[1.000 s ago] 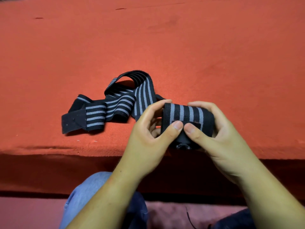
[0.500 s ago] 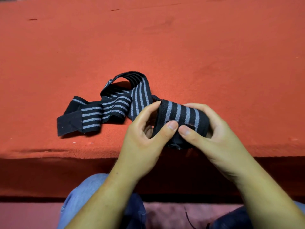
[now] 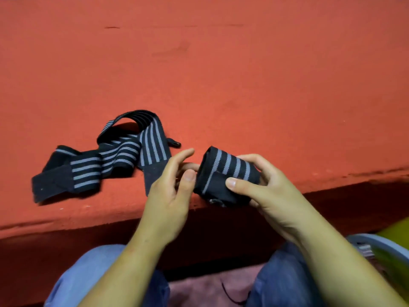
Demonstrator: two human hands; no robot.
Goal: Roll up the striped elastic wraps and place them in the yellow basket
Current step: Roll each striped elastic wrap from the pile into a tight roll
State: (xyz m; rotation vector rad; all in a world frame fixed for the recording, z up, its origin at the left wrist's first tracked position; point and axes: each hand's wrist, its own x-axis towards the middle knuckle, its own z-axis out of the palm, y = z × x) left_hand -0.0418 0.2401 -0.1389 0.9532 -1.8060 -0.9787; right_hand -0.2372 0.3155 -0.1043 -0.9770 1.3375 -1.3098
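Red felt covers the tabletop (image 3: 243, 74), and its front edge runs just under both hands. Since half a second ago the left hand (image 3: 168, 196) has let go. Its grip is open, fingers relaxed, thumb just beside the end of the rolled wrap (image 3: 228, 173); I cannot tell whether it touches. The right hand (image 3: 265, 191) now carries the roll alone, grip closed round it, thumb pressing the dark flap. I judge this roll finished and ready to drop. The view has swung too, bringing a yellow-green wall with a pale blue rim into the lower right corner. I take that for the yellow basket (image 3: 396, 260), below the tabletop edge. The way there looks open. The second wrap (image 3: 110, 160) lies unrolled on the tabletop to the left, near the edge.
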